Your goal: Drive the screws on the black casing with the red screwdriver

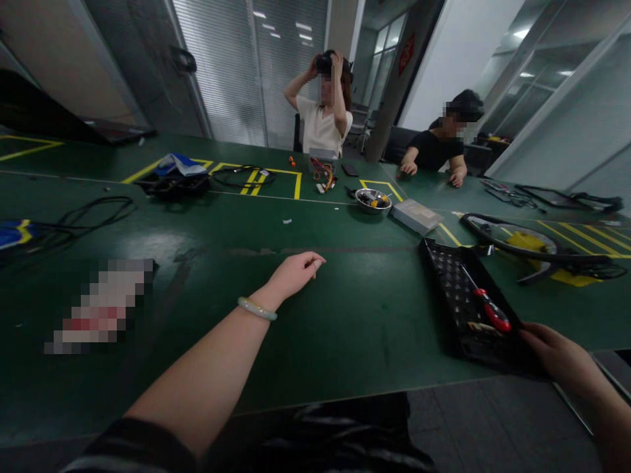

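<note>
My left hand (297,273), with a pale green bangle (257,309) on its wrist, rests on the green table (335,328). Its fingers are curled in and held together, and no object shows in them. At the right, my right hand (566,358) grips the near right corner of a black plastic tray (448,315); the thumb lies by the rim and the other fingers are mostly hidden. Inside the tray lie a screwdriver with a red and black handle (493,310) and a small brownish piece (484,328).
A metal bowl of small parts (373,207), a grey metal box (417,217) and a power supply with coloured wires (323,161) stand farther back. Black cables (93,217) lie at left, a black hoop-shaped part (507,230) at right. Two people sit across the table.
</note>
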`<control>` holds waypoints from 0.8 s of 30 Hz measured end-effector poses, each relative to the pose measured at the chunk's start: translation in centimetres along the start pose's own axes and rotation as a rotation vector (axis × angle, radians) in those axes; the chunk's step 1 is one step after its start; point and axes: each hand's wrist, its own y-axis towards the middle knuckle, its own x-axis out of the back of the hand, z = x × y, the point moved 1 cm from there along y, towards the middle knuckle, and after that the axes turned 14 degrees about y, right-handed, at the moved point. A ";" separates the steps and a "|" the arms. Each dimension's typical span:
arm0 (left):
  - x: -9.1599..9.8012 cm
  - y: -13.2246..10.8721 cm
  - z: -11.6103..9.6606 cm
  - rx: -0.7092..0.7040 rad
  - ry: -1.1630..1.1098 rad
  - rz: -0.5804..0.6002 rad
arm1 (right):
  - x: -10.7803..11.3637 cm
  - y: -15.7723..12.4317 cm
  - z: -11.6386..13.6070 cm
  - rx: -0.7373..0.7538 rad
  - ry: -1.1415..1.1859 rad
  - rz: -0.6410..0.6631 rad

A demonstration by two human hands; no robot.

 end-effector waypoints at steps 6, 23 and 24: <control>0.2 -0.1 0.0 0.025 0.003 0.032 | -2.8 -6.1 2.8 0.001 0.067 0.019; -0.2 -0.3 -0.1 -0.021 0.004 -0.059 | -13.4 -13.8 21.1 0.422 0.146 0.232; -0.1 -0.1 0.1 -0.004 0.023 -0.083 | -13.8 -13.7 21.9 0.451 0.125 0.236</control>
